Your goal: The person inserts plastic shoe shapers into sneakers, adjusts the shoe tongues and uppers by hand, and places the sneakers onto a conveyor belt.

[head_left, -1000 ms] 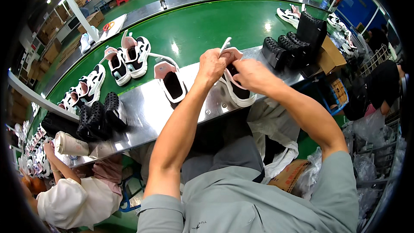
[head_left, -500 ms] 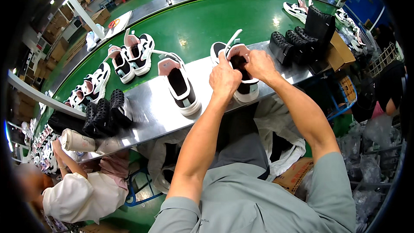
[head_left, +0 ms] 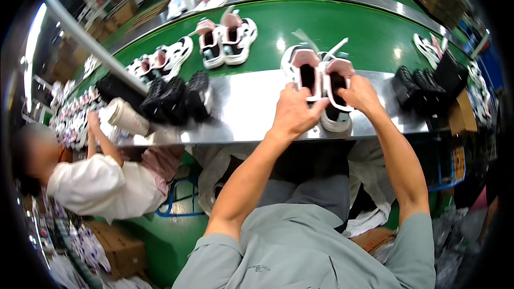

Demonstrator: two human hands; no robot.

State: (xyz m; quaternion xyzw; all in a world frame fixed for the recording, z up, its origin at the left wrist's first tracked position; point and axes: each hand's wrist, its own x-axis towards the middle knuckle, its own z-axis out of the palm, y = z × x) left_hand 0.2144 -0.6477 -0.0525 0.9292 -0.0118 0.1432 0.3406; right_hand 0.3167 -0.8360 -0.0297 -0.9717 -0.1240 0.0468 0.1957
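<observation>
Two white-and-black sneakers with pink linings stand side by side on the metal ledge in front of me, toes pointing away. My left hand (head_left: 296, 111) is closed round the heel of the left sneaker (head_left: 292, 63), its thumb reaching toward the other shoe. With thumb at the opening and fingers along the outer side, my right hand (head_left: 360, 94) grips the collar of the right sneaker (head_left: 337, 123). A pale strap sticks up from the right sneaker's tongue. Parts of both heels are hidden by my hands.
Another sneaker pair (head_left: 227, 43) stands on the green belt (head_left: 262, 27). Black shoe lasts (head_left: 174, 96) lie left on the ledge (head_left: 235, 101), near a paper cup (head_left: 127, 116); more black lasts (head_left: 420, 83) stand right, by a cardboard box (head_left: 462, 112). A seated co-worker (head_left: 107, 187) is at left.
My left hand has left the right sneaker and now holds the left one, which has come from farther left to stand beside it. My right hand stays at the right sneaker. The view has turned left.
</observation>
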